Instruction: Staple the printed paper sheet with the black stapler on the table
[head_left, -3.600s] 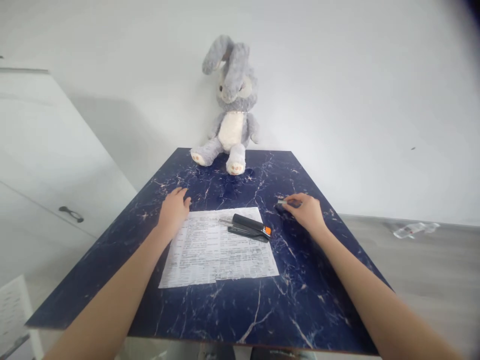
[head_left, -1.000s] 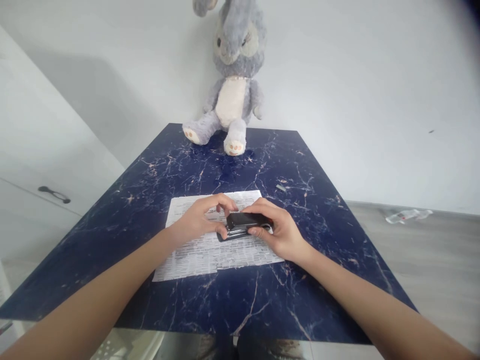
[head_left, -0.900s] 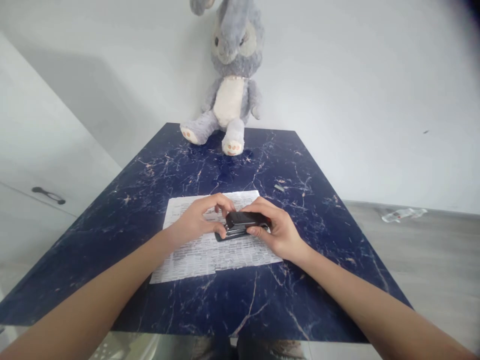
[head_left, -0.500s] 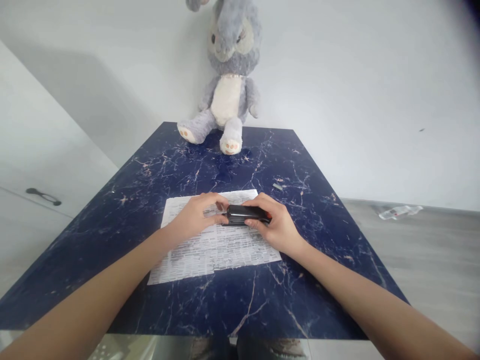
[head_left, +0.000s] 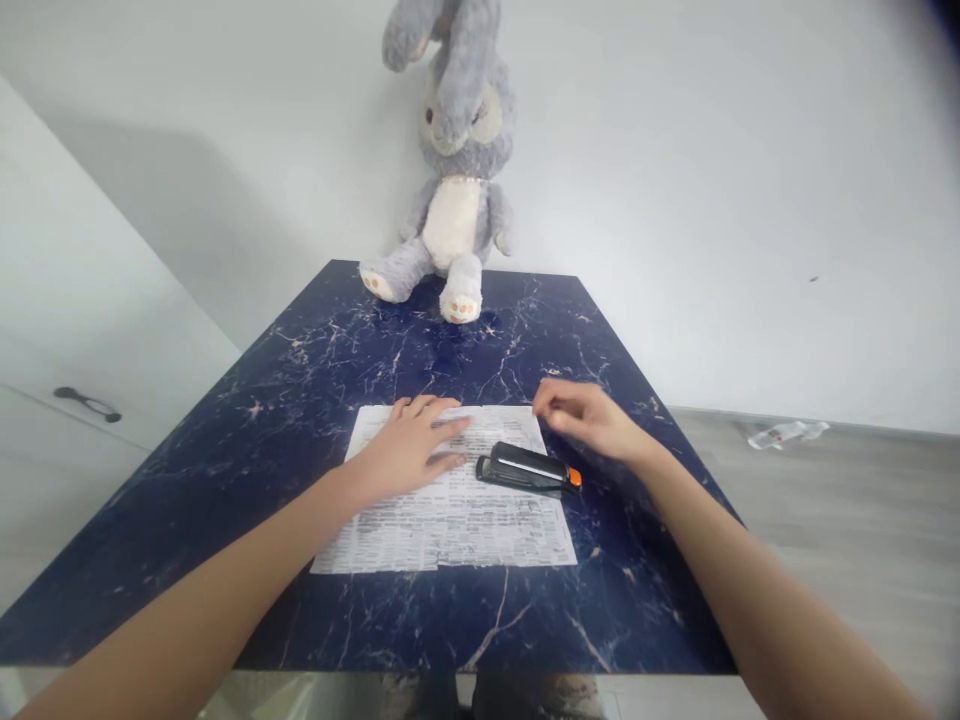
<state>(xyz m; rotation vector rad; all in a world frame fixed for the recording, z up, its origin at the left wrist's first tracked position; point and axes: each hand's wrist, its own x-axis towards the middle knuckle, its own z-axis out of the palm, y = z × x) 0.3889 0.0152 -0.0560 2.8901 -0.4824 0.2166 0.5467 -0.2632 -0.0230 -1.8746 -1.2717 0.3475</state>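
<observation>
A printed paper sheet lies on the dark blue marble table. My left hand rests flat on the sheet's upper left part, fingers stretched out. A black stapler with an orange end lies on the sheet's right side, untouched, just right of my left fingertips. My right hand hovers just beyond the stapler, by the sheet's far right corner. Its fingers are curled into a pinch, and I cannot make out anything between them.
A grey plush rabbit sits against the white wall at the table's far edge. A white cabinet with a dark handle stands to the left. A clear plastic wrapper lies on the grey floor to the right.
Both hands have let go of the stapler, which now lies on the sheet. My left hand has flattened onto the paper, and my right hand has moved away to the far right.
</observation>
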